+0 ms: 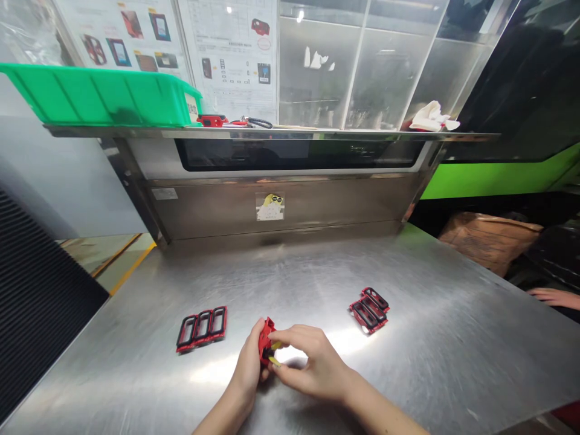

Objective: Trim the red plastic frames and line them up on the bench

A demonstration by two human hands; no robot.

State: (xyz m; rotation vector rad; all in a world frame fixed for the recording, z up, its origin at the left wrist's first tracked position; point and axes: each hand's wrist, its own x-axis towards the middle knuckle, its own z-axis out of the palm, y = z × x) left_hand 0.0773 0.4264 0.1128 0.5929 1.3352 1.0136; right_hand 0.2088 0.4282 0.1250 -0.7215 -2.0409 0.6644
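My left hand (247, 362) grips a red plastic frame (267, 341), which stands on edge just above the steel table top (421, 284). My right hand (312, 362) pinches a small yellow piece (274, 356) against that frame's lower side. The hands nearly meet, and they hide much of the frame. To the left lies a row of joined red-and-black frames (202, 328), and a second red-and-black group (369, 310) lies to the right. Neither hand touches these.
A steel shelf (272, 134) above the table's back carries a green plastic tray (99, 96), a red item (212, 121), a black-handled tool (256, 122) and a white cloth (432, 118). Another person's hand (555, 297) rests at the right table edge, beyond a brown bag (489, 240).
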